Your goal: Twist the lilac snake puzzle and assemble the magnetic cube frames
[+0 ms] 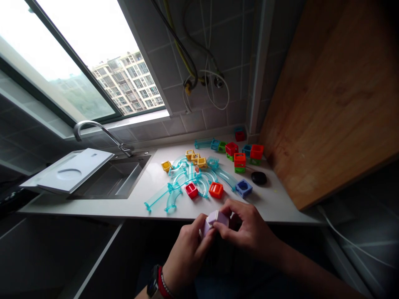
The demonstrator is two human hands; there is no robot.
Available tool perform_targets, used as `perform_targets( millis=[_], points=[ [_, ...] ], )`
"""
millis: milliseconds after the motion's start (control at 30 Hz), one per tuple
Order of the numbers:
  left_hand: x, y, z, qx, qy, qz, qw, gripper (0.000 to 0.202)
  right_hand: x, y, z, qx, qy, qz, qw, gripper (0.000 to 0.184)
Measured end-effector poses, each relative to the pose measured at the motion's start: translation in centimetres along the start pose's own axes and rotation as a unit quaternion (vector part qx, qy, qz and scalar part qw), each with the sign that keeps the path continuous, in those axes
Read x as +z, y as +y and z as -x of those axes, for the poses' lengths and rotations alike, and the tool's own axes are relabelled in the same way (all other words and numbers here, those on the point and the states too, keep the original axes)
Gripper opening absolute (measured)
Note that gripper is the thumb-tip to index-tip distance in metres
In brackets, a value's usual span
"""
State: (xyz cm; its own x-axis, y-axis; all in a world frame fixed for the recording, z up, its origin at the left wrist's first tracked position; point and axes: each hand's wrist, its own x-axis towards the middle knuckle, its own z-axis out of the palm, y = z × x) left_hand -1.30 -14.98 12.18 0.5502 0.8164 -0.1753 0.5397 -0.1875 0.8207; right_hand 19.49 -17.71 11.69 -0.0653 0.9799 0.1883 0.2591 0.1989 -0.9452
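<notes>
On the white counter (280, 203), there are lots of bright toys. I count four yellow blocks (166, 166): three sit in a row, touching, and one sits apart on the left. Near the front edge there is one red block (191, 190), one orange block (216, 189) and one blue block (243, 188). Just behind the blue one is one black round thing (258, 178). Farther back I see three stacks (240, 162), each with a red or orange block on top of a green one. The clear blue-green tracks (157, 198) lie over each other, so I cannot tell how many there are. There is one tap (102, 129) and one sink (124, 182) over on the left.

The two hands are close together, in front of the counter's edge. The left hand (187, 247) is curled, with its thumb and fingers pinched on the pale purple toy (218, 217). The right hand (249, 224) is bent too, and its thumb and finger grip the toy's other side. The toy looks like two blocks meeting, but fingers hide some of it. It is right between the hands, touching both, nearer the person than the red and orange blocks.
</notes>
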Motion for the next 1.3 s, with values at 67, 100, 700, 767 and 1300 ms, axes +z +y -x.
perform_targets(
  millis=[67, 100, 700, 767, 1300],
  points=[
    [0.1, -0.1, 0.0, 0.001, 0.028, -0.053, 0.998, 0.027, 0.4, 0.1, 0.2, -0.019, 0.016, 0.042, 0.999, 0.015],
    [0.1, -0.2, -0.1, 0.003, 0.042, -0.08, 0.996, 0.025, 0.7, 0.2, 0.3, -0.026, 0.021, 0.063, 0.997, 0.015],
    [-1.4, 0.1, -0.2, -0.021, -0.076, 0.235, 0.969, 0.035, -0.5, 0.5, -0.2, -0.066, -0.022, 0.106, 0.992, 0.009],
    [-1.5, -0.9, -0.3, -0.038, -0.114, 0.316, 0.941, 0.039, -0.7, 0.3, -0.2, -0.089, -0.03, 0.086, 0.992, 0.008],
    [-0.6, -1.1, -1.0, -0.133, -0.169, 0.437, 0.874, 0.039, -1.1, 1.3, -0.5, -0.133, -0.088, 0.072, 0.985, 0.018]
  ],
)
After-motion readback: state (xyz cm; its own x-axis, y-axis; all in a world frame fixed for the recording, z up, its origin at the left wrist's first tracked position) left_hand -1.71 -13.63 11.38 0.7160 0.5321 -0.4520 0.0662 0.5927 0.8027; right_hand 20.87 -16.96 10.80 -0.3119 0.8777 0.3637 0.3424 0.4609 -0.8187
